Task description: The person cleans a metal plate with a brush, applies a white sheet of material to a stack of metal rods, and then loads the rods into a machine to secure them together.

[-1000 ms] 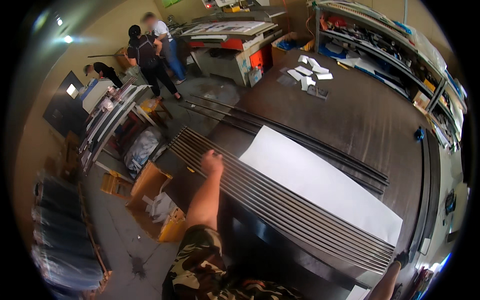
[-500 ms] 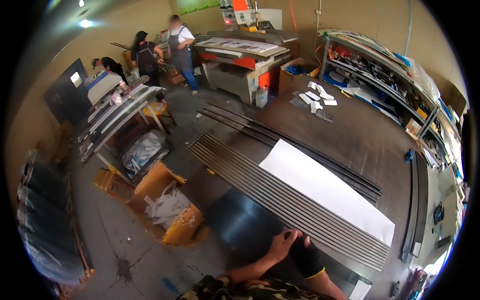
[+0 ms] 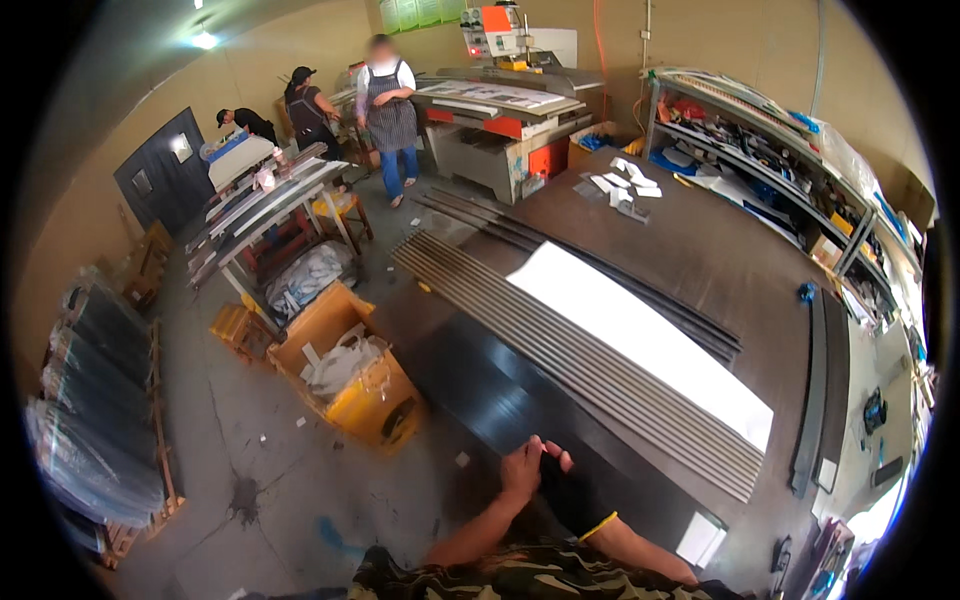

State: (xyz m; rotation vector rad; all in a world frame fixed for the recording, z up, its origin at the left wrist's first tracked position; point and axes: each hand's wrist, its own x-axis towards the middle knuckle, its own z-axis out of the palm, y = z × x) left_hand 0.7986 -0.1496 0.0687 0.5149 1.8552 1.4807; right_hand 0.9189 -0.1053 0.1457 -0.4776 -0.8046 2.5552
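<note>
Near the table's front edge, my left hand (image 3: pixel 521 469) is bare, with its fingers bent and closed. It meets my right hand (image 3: pixel 572 494), which wears a black glove with a yellow cuff and bare fingertips. The right fingers are curled too; whatever lies between the hands is too small to make out. Just beyond them is a glossy dark sheet (image 3: pixel 480 385) on the brown table (image 3: pixel 720 250). A row of long, narrow metal strips (image 3: pixel 580 372) runs diagonally across the table, beside a white sheet (image 3: pixel 640 335). Several dark bars (image 3: pixel 655 305) lie along its far side.
A cardboard box (image 3: pixel 375 405) of white scraps stands on the floor at left. White pieces (image 3: pixel 625 180) lie at the table's far end. Dark flat bars (image 3: pixel 825 390) and a shelf rack (image 3: pixel 760 160) are at right. Other people (image 3: pixel 390 120) stand near a machine (image 3: pixel 500 130).
The view has shifted, and my joined hands appear farther left, closer to the table's front edge. A person in a striped apron at the back has turned toward me.
</note>
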